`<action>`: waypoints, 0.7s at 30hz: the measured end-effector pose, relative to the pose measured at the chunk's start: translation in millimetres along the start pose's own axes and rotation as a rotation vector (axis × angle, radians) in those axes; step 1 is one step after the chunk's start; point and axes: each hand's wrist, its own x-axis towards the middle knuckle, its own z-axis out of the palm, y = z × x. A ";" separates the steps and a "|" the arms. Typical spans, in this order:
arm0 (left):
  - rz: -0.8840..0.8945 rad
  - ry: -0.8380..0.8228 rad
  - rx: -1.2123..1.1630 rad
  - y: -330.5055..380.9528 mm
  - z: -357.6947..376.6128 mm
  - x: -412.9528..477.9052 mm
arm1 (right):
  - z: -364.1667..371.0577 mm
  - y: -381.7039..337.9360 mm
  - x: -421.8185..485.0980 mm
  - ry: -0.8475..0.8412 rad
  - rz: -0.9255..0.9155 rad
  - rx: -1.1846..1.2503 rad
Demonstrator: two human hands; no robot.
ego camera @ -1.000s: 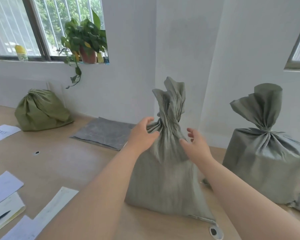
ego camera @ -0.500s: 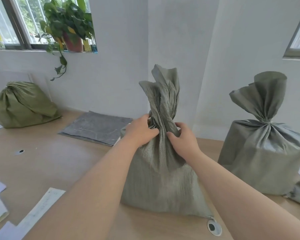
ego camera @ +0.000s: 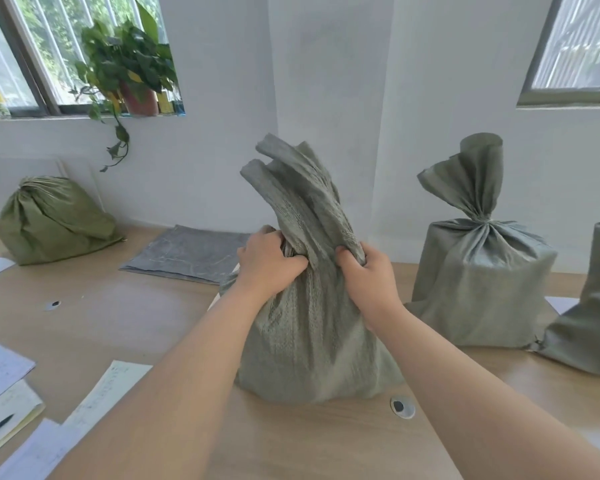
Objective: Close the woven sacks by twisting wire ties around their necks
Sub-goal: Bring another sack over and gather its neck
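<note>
A grey-green woven sack [ego camera: 309, 341] stands on the wooden table [ego camera: 125, 317] in front of me, its gathered top leaning up to the left. My left hand [ego camera: 269, 263] grips the bunched neck from the left. My right hand [ego camera: 369, 271] grips the same neck from the right, fingers curled into the fabric. No wire tie shows at this neck; my hands cover it. A second sack [ego camera: 482, 282] to the right has its neck cinched tight.
A third sack [ego camera: 589, 306] is cut off at the right edge. An olive sack [ego camera: 52, 220] lies at the far left by the wall. A flat grey sack [ego camera: 187, 252] lies behind, papers [ego camera: 11, 386] at front left, a potted plant [ego camera: 129, 67] on the sill.
My right hand went from open beside the sack to gripping its neck. Both hands now squeeze the neck, and the sack's top has tilted over to the left.
</note>
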 end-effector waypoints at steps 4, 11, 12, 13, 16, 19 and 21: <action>0.041 0.033 -0.215 33.7 -9.4 -45.1 | -33.2 -22.2 -31.3 0.016 0.004 0.143; 0.099 0.089 -0.550 106.8 7.2 -123.1 | -123.5 -41.6 -97.1 0.070 0.067 0.283; 0.091 0.098 -0.571 117.9 12.2 -134.7 | -138.2 -39.0 -106.9 0.074 0.072 0.287; 0.081 0.109 -0.581 128.4 17.7 -145.4 | -152.9 -35.9 -116.2 0.078 0.081 0.289; 0.059 0.103 -0.600 154.1 37.3 -176.6 | -191.7 -26.4 -147.4 0.100 0.113 0.302; 0.048 0.059 -0.587 182.0 61.1 -214.4 | -233.2 -16.9 -181.1 0.124 0.142 0.324; 0.063 0.034 -0.586 198.2 75.4 -234.6 | -257.8 -11.5 -200.1 0.120 0.163 0.332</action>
